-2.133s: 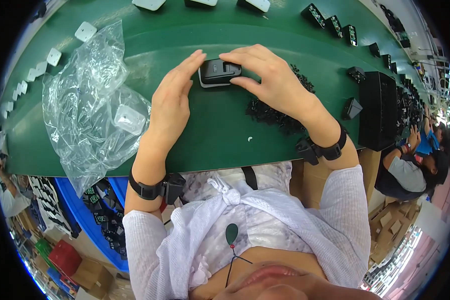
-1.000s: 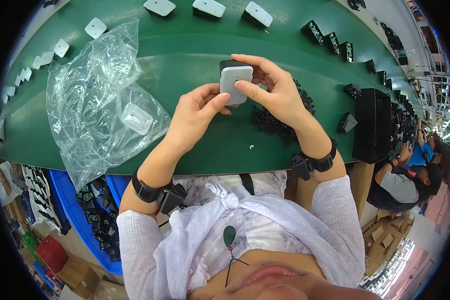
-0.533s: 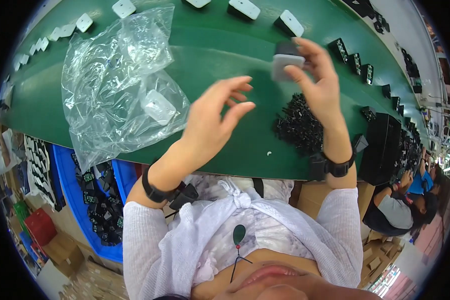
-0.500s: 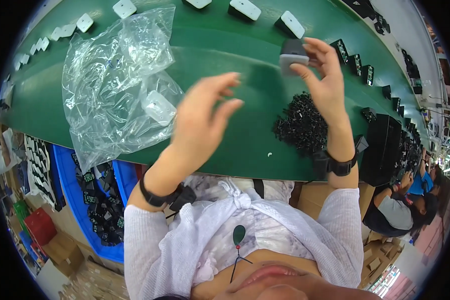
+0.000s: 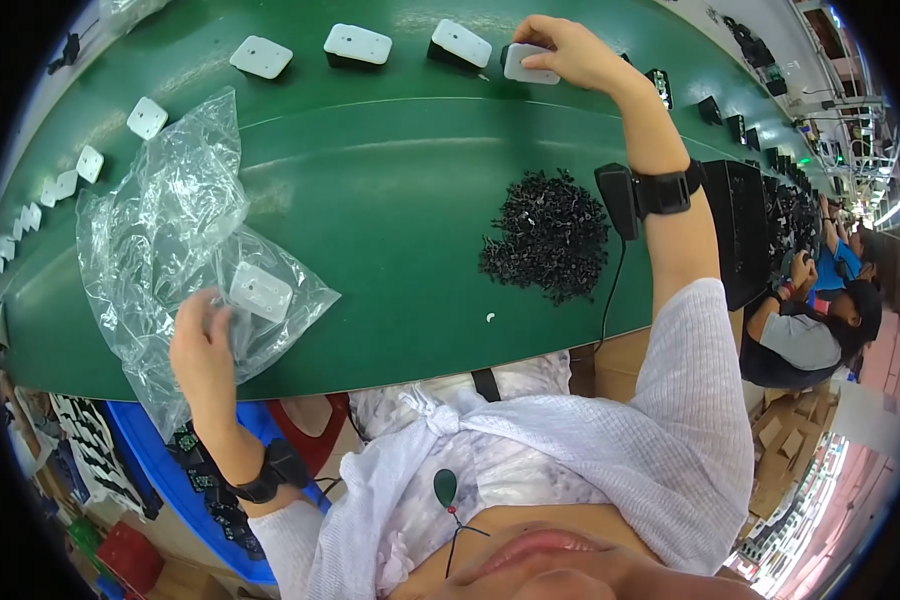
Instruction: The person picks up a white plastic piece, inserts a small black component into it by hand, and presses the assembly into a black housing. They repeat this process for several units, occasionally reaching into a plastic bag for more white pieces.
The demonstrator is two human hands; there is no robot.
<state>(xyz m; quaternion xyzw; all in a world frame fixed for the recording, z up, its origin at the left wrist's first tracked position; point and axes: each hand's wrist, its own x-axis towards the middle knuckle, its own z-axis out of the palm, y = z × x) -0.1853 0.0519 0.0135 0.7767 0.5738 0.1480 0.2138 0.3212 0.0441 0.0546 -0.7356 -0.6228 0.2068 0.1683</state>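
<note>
My right hand [image 5: 568, 52] is stretched far out over the green table. Its thumb and fingers grip a small black box with a light grey lid [image 5: 530, 64], at the right end of a row of similar white-lidded boxes [image 5: 460, 44]. On the left, my left hand [image 5: 202, 345] reaches to the clear plastic bag [image 5: 160, 230], fingers a little apart and slightly blurred. Beside its fingertips a white rounded lid [image 5: 261, 291] shows in the bag.
A heap of small black parts [image 5: 545, 235] lies right of the middle of the table [image 5: 390, 210]. More boxes with circuit boards [image 5: 660, 88] line the far right. A blue bin [image 5: 160, 465] stands below the left edge. People [image 5: 805, 335] sit farther right.
My right hand has carried the grey-lidded box away from me to the end of the row. My left hand has gone left and down to the bag. The view has shifted.
</note>
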